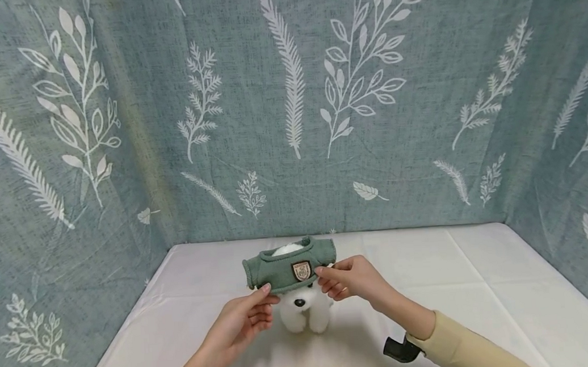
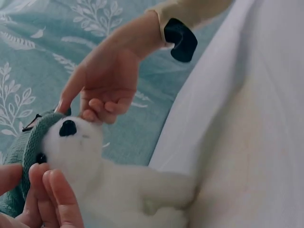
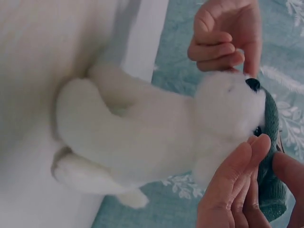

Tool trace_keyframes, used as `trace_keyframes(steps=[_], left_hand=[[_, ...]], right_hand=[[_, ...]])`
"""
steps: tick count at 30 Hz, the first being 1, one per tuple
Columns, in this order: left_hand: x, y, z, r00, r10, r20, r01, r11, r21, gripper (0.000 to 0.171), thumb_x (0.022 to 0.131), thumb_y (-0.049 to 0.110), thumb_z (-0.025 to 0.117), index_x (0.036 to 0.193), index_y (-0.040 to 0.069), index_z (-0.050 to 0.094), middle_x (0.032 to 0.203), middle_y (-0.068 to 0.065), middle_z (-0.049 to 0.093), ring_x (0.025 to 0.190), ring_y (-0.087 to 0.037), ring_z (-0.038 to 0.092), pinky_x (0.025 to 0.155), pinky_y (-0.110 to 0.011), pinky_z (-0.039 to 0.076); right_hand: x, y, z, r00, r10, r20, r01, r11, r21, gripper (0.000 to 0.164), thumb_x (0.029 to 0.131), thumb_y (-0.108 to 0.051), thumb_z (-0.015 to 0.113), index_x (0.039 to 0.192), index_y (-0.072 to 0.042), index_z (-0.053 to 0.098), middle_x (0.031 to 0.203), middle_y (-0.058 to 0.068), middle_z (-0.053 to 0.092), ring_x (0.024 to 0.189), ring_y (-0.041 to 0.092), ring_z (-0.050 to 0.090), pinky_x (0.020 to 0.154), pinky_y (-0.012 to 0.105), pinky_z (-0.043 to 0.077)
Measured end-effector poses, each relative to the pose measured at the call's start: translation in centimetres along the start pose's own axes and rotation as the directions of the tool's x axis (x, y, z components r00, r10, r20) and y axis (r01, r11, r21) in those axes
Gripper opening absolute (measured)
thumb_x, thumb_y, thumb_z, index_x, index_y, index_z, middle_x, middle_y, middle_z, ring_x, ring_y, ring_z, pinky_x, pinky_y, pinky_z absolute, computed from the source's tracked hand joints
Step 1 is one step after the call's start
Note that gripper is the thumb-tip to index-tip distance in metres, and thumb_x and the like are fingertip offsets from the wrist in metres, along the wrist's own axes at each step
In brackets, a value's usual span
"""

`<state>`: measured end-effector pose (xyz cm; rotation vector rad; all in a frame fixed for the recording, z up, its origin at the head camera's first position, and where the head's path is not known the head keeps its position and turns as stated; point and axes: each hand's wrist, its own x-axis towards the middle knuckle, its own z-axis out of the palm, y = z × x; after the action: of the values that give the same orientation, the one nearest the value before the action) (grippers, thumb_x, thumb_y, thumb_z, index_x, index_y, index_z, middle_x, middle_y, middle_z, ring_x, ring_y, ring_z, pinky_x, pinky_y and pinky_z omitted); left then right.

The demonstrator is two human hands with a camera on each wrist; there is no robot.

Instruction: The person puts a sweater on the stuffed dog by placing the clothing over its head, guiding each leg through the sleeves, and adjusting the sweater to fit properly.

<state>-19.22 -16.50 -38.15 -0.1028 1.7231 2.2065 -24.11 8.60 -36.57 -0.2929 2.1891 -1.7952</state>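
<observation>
A small green knitted sweater [image 1: 280, 276] with a shield badge [image 1: 302, 270] is drawn over the top of a white plush dog's head. The plush dog [image 1: 318, 313] stands upright on the white surface, its black nose and muzzle showing below the hem. White fur also shows through the neck opening. At the sweater's lower left hem, my left hand [image 1: 242, 322] pinches the knit between thumb and fingers. My right hand [image 1: 358, 281] pinches the hem on the other side, near the badge. In the right wrist view, the dog's body [image 3: 142, 133] and legs are bare of clothing.
A white cloth [image 1: 204, 286] covers the table. Behind and at both sides hang blue-green curtains [image 1: 247, 96] with white leaf prints. A black curved piece [image 1: 402, 350] sits at my right wrist, by the beige sleeve [image 1: 453, 343].
</observation>
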Motion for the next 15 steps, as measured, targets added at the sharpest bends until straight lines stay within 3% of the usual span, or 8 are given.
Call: trace_keyframes(steps=[5, 9, 12, 15], left_hand=[[0.1, 0.0, 0.1, 1.0, -0.006, 0.027, 0.008, 0.997, -0.08, 0.022, 0.092, 0.025, 0.063, 0.093, 0.003, 0.068, 0.075, 0.004, 0.062, 0.073, -0.007, 0.059, 0.071, -0.022, 0.053], [-0.1, -0.2, -0.1, 0.997, 0.037, 0.063, -0.032, 0.996, -0.08, 0.013, 0.094, 0.018, 0.057, 0.09, 0.011, 0.067, 0.08, 0.004, 0.066, 0.08, -0.009, 0.063, 0.078, -0.023, 0.053], [-0.1, -0.4, -0.1, 0.994, 0.094, 0.054, -0.091, 0.994, -0.051, 0.018, 0.095, 0.012, 0.054, 0.083, 0.017, 0.067, 0.085, 0.006, 0.066, 0.086, -0.009, 0.065, 0.086, -0.025, 0.051], [-0.1, -0.6, 0.2, 0.991, 0.137, -0.002, -0.137, 0.99, -0.024, 0.021, 0.093, 0.01, 0.055, 0.079, 0.019, 0.067, 0.085, 0.007, 0.065, 0.089, -0.007, 0.064, 0.092, -0.026, 0.048]], right_hand=[[0.1, -0.2, 0.6, 0.999, 0.036, 0.005, -0.036, 0.999, 0.041, 0.039, 0.083, -0.036, 0.072, 0.09, 0.002, 0.072, 0.068, 0.0, 0.068, 0.059, 0.007, 0.063, 0.06, 0.027, 0.056], [0.1, -0.1, 1.1, 1.0, 0.02, 0.004, -0.02, 0.997, 0.075, 0.026, 0.084, -0.023, 0.068, 0.089, 0.003, 0.069, 0.067, -0.001, 0.066, 0.058, 0.007, 0.062, 0.059, 0.026, 0.056], [0.0, 0.2, 1.2, 1.0, -0.009, -0.007, 0.009, 0.997, 0.082, 0.019, 0.084, -0.015, 0.064, 0.087, 0.003, 0.067, 0.066, -0.001, 0.065, 0.058, 0.008, 0.062, 0.06, 0.027, 0.056], [-0.2, 0.7, 1.1, 0.999, -0.046, -0.005, 0.047, 0.996, 0.07, 0.016, 0.083, -0.012, 0.061, 0.086, 0.003, 0.066, 0.068, 0.001, 0.066, 0.062, 0.01, 0.064, 0.064, 0.029, 0.057]])
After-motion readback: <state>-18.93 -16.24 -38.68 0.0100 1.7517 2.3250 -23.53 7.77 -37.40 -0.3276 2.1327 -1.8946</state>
